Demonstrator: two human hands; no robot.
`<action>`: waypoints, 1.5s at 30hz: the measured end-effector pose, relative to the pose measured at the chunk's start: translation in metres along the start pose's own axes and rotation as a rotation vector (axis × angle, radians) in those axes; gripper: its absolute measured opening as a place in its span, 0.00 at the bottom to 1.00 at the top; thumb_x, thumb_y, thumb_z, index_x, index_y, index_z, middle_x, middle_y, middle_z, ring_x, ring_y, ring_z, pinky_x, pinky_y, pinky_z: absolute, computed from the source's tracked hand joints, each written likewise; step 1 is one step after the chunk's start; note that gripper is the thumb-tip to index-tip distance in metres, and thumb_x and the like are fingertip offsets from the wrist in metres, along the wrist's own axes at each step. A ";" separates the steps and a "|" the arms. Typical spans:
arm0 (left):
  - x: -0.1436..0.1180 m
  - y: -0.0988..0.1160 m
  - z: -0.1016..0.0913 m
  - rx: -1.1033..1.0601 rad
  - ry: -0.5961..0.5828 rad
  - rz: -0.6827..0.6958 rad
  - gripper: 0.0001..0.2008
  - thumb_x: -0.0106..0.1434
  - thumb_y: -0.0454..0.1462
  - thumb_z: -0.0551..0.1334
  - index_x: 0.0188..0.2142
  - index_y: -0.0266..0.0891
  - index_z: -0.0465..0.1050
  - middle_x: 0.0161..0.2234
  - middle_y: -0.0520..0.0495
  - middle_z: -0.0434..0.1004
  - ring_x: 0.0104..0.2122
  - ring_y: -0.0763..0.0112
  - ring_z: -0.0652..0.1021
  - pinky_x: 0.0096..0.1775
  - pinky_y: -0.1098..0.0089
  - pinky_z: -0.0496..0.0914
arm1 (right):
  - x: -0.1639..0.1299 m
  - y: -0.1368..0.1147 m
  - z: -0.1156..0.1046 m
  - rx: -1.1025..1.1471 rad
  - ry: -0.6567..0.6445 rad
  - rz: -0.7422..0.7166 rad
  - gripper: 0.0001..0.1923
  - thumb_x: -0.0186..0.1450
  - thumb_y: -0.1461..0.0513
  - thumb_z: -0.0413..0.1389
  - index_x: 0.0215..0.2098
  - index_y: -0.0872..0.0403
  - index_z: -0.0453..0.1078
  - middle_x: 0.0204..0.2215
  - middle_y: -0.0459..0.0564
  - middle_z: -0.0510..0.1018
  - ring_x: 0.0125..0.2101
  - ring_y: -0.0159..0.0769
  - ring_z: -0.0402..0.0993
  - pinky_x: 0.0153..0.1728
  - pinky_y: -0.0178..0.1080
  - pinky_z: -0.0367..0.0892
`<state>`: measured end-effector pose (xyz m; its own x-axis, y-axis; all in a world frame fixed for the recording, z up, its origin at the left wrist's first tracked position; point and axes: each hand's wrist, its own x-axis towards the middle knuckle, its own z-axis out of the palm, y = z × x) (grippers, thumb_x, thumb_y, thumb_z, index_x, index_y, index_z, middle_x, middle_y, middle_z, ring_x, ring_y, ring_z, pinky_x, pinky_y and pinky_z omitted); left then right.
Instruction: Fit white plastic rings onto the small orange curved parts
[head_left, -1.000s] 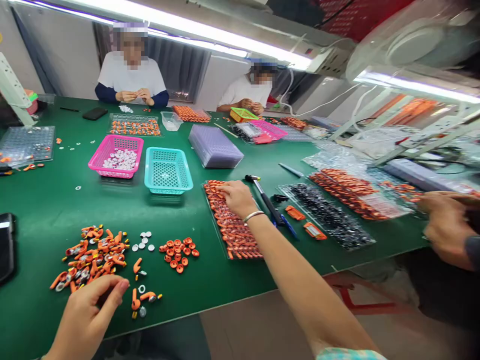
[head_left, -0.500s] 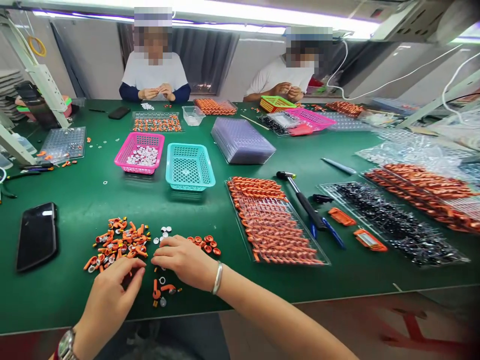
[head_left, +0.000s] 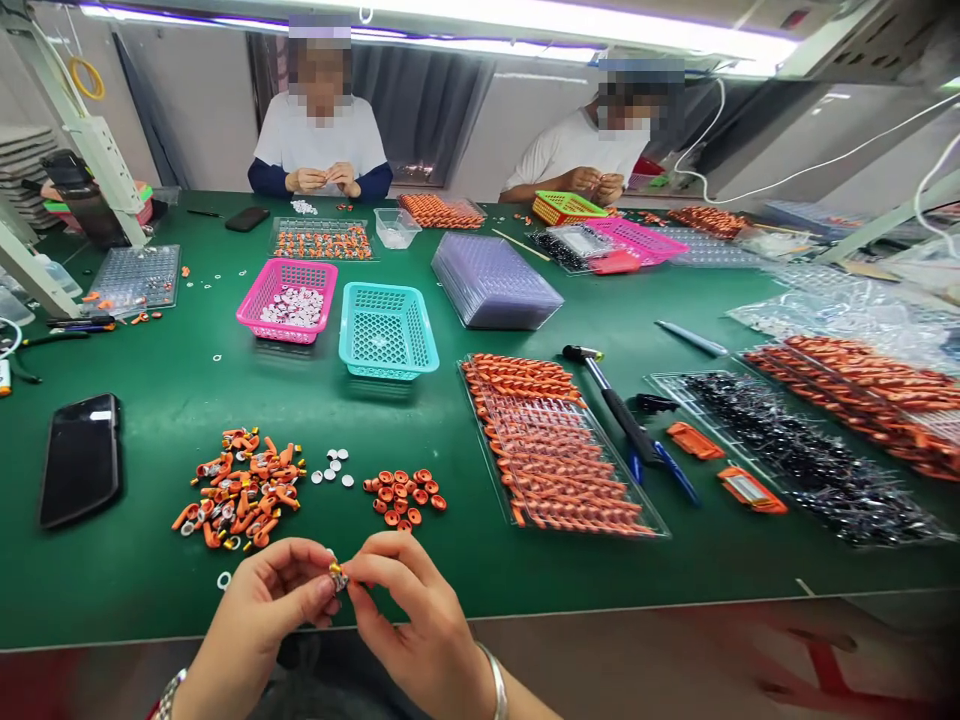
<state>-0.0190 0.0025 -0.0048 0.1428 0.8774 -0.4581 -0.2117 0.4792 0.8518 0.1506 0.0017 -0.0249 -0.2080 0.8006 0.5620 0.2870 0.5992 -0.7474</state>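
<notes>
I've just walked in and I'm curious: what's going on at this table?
A person's left hand pinches a small gold-and-silver part by the near edge of the green table, with the fingertips of the right hand up against it. Just beyond lie a heap of orange pieces, a few white discs and a cluster of orange cups. Across the table sit two other people.

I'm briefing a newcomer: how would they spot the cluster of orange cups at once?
On the green table, look just beyond the right hand. There, right of the white discs, lies the loose cluster of orange cups: round and hollow, unlike the stemmed orange pieces farther left.
</notes>
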 end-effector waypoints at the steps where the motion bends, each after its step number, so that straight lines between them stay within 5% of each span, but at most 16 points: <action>1: -0.002 -0.001 0.001 0.048 0.025 0.044 0.16 0.47 0.44 0.74 0.31 0.37 0.76 0.25 0.51 0.79 0.26 0.71 0.78 0.29 0.74 0.73 | -0.002 -0.002 0.001 -0.011 0.026 0.011 0.14 0.63 0.72 0.53 0.44 0.51 0.69 0.35 0.51 0.73 0.35 0.36 0.75 0.36 0.36 0.75; 7: -0.022 -0.011 0.013 0.530 0.314 0.519 0.05 0.55 0.36 0.68 0.33 0.44 0.74 0.28 0.53 0.80 0.29 0.67 0.80 0.36 0.71 0.74 | -0.008 -0.012 0.007 -0.072 0.084 0.043 0.17 0.62 0.74 0.50 0.45 0.52 0.67 0.36 0.52 0.76 0.36 0.37 0.75 0.37 0.37 0.75; 13: -0.027 -0.017 0.014 0.753 0.295 0.880 0.10 0.57 0.29 0.65 0.36 0.46 0.74 0.30 0.54 0.82 0.29 0.69 0.81 0.37 0.72 0.74 | -0.005 -0.016 0.004 0.105 0.043 0.179 0.15 0.63 0.72 0.50 0.44 0.52 0.69 0.34 0.50 0.75 0.34 0.35 0.74 0.35 0.34 0.73; 19: -0.024 -0.013 0.003 0.844 0.237 0.960 0.09 0.60 0.31 0.65 0.40 0.43 0.71 0.31 0.54 0.82 0.29 0.70 0.82 0.34 0.75 0.76 | -0.004 -0.016 -0.005 0.494 -0.033 0.289 0.09 0.64 0.69 0.51 0.34 0.50 0.70 0.39 0.50 0.72 0.40 0.37 0.74 0.44 0.39 0.70; 23: -0.022 -0.009 0.004 0.829 0.175 1.094 0.10 0.61 0.29 0.64 0.41 0.41 0.70 0.32 0.53 0.82 0.30 0.73 0.82 0.36 0.77 0.77 | -0.007 -0.013 -0.003 0.632 -0.012 0.346 0.05 0.66 0.59 0.55 0.41 0.49 0.68 0.38 0.50 0.71 0.39 0.38 0.71 0.42 0.40 0.69; 29: -0.020 -0.006 0.002 0.859 0.098 1.179 0.12 0.62 0.25 0.61 0.43 0.38 0.69 0.34 0.51 0.82 0.33 0.76 0.82 0.40 0.79 0.76 | -0.007 -0.006 -0.001 0.429 -0.062 0.354 0.09 0.61 0.66 0.62 0.37 0.50 0.68 0.31 0.44 0.74 0.31 0.31 0.71 0.35 0.32 0.69; 38: -0.021 -0.010 0.002 0.836 0.063 1.207 0.14 0.60 0.23 0.62 0.44 0.37 0.70 0.34 0.48 0.81 0.34 0.72 0.81 0.39 0.74 0.77 | -0.002 -0.013 -0.003 -0.084 0.013 -0.024 0.14 0.61 0.73 0.50 0.41 0.52 0.65 0.27 0.48 0.74 0.27 0.33 0.70 0.28 0.33 0.69; 45: -0.025 -0.010 0.004 0.803 0.059 1.160 0.16 0.58 0.23 0.63 0.43 0.39 0.70 0.34 0.51 0.82 0.34 0.73 0.81 0.40 0.76 0.76 | -0.006 -0.012 -0.001 -0.128 0.019 -0.060 0.10 0.61 0.73 0.51 0.35 0.53 0.64 0.26 0.49 0.73 0.27 0.34 0.69 0.28 0.33 0.69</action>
<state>-0.0169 -0.0242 -0.0013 0.2260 0.7672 0.6003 0.4240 -0.6323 0.6485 0.1491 -0.0104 -0.0193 -0.2113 0.7623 0.6118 0.3920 0.6395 -0.6613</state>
